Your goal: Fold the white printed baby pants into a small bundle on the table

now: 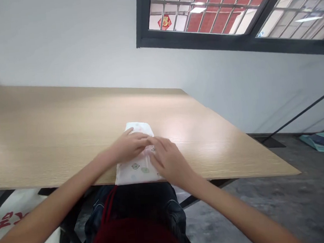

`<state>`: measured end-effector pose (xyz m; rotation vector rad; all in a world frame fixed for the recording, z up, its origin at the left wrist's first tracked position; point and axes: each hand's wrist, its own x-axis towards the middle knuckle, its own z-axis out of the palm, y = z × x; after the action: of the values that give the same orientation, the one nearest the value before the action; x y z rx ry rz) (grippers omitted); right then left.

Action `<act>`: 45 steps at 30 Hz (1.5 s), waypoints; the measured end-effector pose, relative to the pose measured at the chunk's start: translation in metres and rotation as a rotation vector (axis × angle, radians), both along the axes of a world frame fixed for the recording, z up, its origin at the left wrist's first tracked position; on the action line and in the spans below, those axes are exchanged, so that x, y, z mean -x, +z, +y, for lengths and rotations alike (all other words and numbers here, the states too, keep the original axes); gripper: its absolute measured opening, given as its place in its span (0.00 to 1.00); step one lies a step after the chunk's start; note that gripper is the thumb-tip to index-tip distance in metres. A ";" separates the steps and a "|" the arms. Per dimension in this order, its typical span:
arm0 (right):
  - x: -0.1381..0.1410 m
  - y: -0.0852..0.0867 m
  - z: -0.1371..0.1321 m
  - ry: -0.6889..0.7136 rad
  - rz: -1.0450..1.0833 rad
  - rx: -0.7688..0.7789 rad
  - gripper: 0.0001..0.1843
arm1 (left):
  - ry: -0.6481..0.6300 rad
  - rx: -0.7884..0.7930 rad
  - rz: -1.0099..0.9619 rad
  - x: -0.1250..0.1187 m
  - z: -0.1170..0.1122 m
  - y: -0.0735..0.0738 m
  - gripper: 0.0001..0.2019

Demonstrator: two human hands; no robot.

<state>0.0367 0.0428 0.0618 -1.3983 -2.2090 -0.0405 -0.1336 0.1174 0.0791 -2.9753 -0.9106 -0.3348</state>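
A white folded cloth [132,174] with small printed animal faces and leaves lies flat at the table's front edge, its long side running away from me. On its upper left part rests my left hand [132,144], fingers stretched out over the fabric and thumb side toward the far end. My right hand [167,158] lies over the right side of the cloth, fingers extended, their tips meeting or overlapping those of my left hand. Both hands press on the cloth from above and partly cover it. The fingers are a little blurred.
The wooden table [66,121] stretches left and ends at a slanted right edge. Behind it stands a white wall with a barred window [194,38]. Below left hangs a white bag [32,218] with red characters. A black pole [304,114] stands right, near teal items [323,142] on the floor.
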 end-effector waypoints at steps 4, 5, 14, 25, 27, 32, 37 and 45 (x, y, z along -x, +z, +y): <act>-0.005 -0.020 -0.033 0.125 -0.198 -0.099 0.19 | 0.322 -0.045 0.066 0.005 0.039 0.007 0.20; -0.008 -0.023 -0.035 0.150 -0.222 -0.120 0.22 | 0.360 -0.082 0.034 0.009 0.038 0.007 0.20; -0.032 -0.020 -0.053 0.404 0.108 -0.077 0.15 | -0.025 0.250 -0.055 0.068 -0.099 -0.026 0.40; 0.017 0.017 0.017 -0.278 0.208 0.281 0.25 | 0.772 0.224 -0.621 0.007 -0.045 -0.019 0.25; 0.030 0.010 0.022 -0.247 0.060 0.102 0.26 | 0.692 -0.106 -0.603 -0.004 -0.049 -0.029 0.26; 0.003 -0.009 0.017 -0.077 -0.045 0.151 0.24 | 0.534 -0.109 -0.329 0.013 -0.065 -0.048 0.22; -0.029 -0.032 -0.027 -0.325 0.142 -0.194 0.15 | 0.775 0.140 -0.472 0.043 -0.053 -0.034 0.26; 0.014 -0.017 -0.016 -0.187 0.049 0.045 0.19 | 0.777 0.379 -0.411 -0.001 -0.062 -0.004 0.23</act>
<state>0.0229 0.0267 0.0451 -1.6098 -2.0449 -0.0226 -0.1330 0.0550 0.0749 -2.5575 -2.2693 -0.8136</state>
